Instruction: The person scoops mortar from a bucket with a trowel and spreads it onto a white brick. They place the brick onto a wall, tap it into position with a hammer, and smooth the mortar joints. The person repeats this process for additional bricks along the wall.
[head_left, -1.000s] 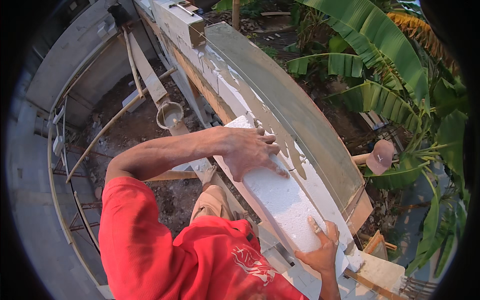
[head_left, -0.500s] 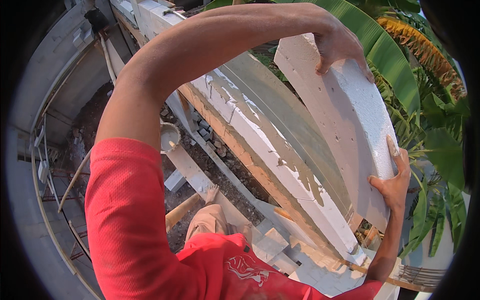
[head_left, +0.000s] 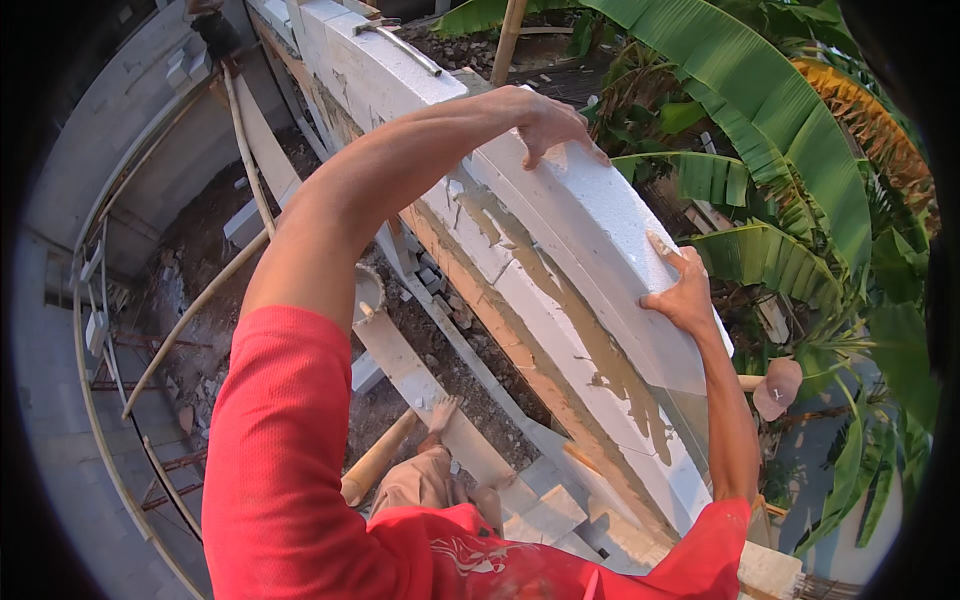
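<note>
A long white lightweight concrete block (head_left: 580, 225) is held between my two hands, low along the far side of the wall. My left hand (head_left: 555, 125) clasps its upper edge towards the far end, thumb on the near face. Further right, my right hand (head_left: 683, 290) grips the same edge, its thumb also on the near face. Below the block runs the wall top (head_left: 530, 290), smeared with grey-brown wet mortar (head_left: 600, 360). The block's far end lies close to another white block (head_left: 400, 70) on the wall; my left forearm partly hides that meeting, so contact cannot be told.
A metal hand tool (head_left: 405, 45) lies on the far block. On the left, a bucket (head_left: 368, 290) stands by the narrow plank (head_left: 430, 385) under my bare foot. Bamboo poles (head_left: 200, 300) cross below. Banana leaves (head_left: 760, 110) crowd the right side.
The block has come left and inward from beyond the wall, down to the mortared top beside the far block. Both hands have travelled with it, still gripping. The view has shifted too.
</note>
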